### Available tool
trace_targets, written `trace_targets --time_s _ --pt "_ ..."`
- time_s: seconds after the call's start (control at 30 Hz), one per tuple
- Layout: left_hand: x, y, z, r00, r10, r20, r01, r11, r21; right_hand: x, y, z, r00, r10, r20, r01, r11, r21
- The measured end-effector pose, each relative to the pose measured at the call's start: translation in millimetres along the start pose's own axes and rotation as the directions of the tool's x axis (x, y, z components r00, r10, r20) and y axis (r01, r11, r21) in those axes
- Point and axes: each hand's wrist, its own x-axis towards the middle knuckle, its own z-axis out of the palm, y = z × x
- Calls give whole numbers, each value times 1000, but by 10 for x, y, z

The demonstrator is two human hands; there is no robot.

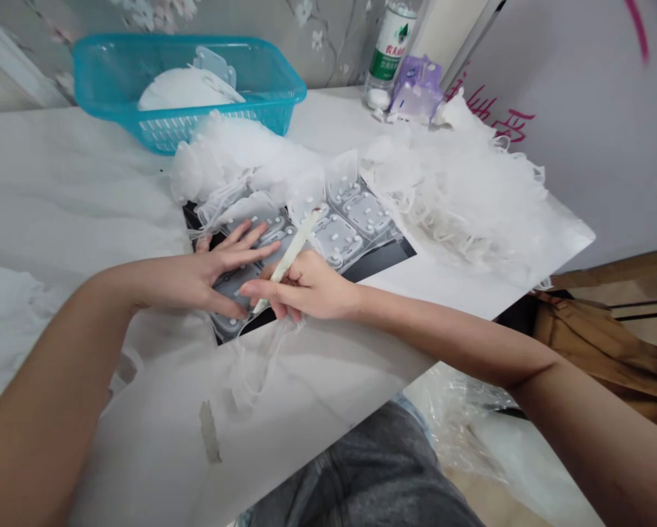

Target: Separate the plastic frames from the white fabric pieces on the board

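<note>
My left hand (213, 274) lies flat with its fingers spread over grey translucent moulded plastic pieces (336, 238) dotted with small white spots. These pieces sit in rows on a black board (386, 260). In my right hand (317, 289) is a long, pale, stick-like tool (298, 249), slanting, with a dark spot at its upper end. Its lower end points down at the pieces near my left thumb; whether it touches them I cannot tell. Thin white cords (252, 366) hang below my right hand. Soft white corded material (252, 157) covers the board's far side.
A blue plastic basket (191, 121) holding white pieces stands at the back left. A large heap of white corded material (460, 190) lies to the right. Behind it are a water bottle (388, 55) and a purple pack (416, 84). The table's front edge runs diagonally above my lap.
</note>
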Motion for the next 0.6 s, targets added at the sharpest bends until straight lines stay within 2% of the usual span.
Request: trace_targets --time_s 0.1,0.17,0.23,0.3,0.33,0.4,0.47,0.53,0.6 --pt "-40 63 -5 1000 -3 -12 3 1000 4 0 7 0 998 -21 55 20 1000 6" --pt "-72 141 -21 999 -6 -47 7 1000 12 7 -1 -62 1000 -11 -17 11 1000 7" --pt "-85 234 -47 998 -30 -55 32 999 33 17 -15 -223 972 -1 -234 -5 1000 -23" --pt "-75 338 -73 994 -105 8 104 992 70 24 -31 -494 874 -6 -486 -65 990 -128" --pt "-66 397 -80 987 -159 39 154 983 98 23 -39 -657 826 -7 -563 -136 968 -212" --pt "-50 535 -71 960 -271 78 255 952 166 1 -54 -986 705 -6 -709 -358 860 -363" --pt "-50 692 -28 939 -339 52 317 916 248 -41 -63 -1247 607 30 -794 -610 659 -441" --pt "-62 849 32 936 -353 12 331 889 315 -90 -61 -1398 542 107 -833 -764 475 -436" --pt "-73 985 78 947 -321 -7 304 890 339 -128 -51 -1458 515 185 -837 -822 383 -422"
